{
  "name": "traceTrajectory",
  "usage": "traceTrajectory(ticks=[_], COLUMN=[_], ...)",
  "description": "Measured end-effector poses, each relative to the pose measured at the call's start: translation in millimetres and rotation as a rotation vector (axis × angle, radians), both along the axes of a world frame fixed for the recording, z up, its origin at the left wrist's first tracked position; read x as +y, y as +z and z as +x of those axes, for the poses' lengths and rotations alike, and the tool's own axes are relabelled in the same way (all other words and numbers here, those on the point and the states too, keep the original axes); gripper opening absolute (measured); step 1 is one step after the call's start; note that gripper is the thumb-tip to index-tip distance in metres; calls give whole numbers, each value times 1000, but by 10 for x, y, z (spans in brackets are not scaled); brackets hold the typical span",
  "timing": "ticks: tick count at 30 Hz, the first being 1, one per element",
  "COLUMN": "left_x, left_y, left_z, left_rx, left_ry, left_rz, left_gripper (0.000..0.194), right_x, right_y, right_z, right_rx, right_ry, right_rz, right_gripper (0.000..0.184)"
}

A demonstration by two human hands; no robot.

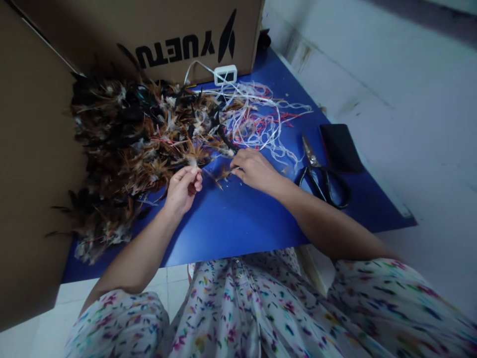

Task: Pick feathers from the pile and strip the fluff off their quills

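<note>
Left hand [184, 188] pinches feather bunch [193, 153] at base, long axis pointing forward; right hand [254, 169] near, rightward, fingers narrow, hold unclear

On the flat blue counter [231, 223], the heap of brown and black feathers [126, 144] lies to the left, the tangle of thin white and red strands [257, 119] to its right, and the black-handled metal scissors [314, 163] farther right, beside the flat black rectangular object [341, 147]. Behind the strands is the white rounded-rectangular display [231, 77], before the large brown cardboard box [179, 30]. The left hand [182, 186], with the small brown feather tuft [193, 154] in its fingertips, is in front of the heap; the right hand [255, 169] is before the strands.
</note>
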State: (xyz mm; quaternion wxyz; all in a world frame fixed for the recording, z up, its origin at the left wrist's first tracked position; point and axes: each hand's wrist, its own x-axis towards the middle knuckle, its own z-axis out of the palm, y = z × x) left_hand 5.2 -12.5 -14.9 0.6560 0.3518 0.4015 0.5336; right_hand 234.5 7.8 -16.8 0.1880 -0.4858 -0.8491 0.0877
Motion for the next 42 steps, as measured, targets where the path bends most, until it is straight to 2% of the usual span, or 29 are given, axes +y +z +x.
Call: traceTrajectory(ticks=[4, 9, 16, 19, 22, 25, 28, 30, 34, 42], left_x=[-2, 0, 9, 5, 5, 7, 7, 3, -10, -21], left_y=[-19, -34, -34, -34, -35, -38, -39, -35, -17, -4], left_z=[1, 5, 3, 8, 13, 13, 14, 19, 35, 53], left_rx=[-1, 26, 26, 22, 28, 29, 28, 24, 11, -6], left_ry=[-12, -21, -26, -30, -25, -23, -26, -30, -32, -38], left_rz=[4, -7, -3, -3, -7, -8, -7, -6, 0, 7], left_gripper=[23, 23, 24, 24, 24, 24, 23, 22, 22, 23], right_x=[59, 61, 46, 45, 48, 45, 19, -9, -45, 11], right_y=[-37, -50, 10, 35, 18, -22, -38, -36, -57, -173], right_z=[78, 68, 69, 80, 86, 71, 17, -37, -120, -126], right_rx=[-40, -57, 150, 271, 360, 338, 269, 231, 122, 88], right_ry=[6, -7, -171, -189, -195, -212, -154, -59, 97, 137], right_rz=[-24, -37, -150, -180, -154, -43, 101, 131, 86, 52], right_gripper=[3, 11, 8, 6, 8, 17, 24, 30, 29, 20])
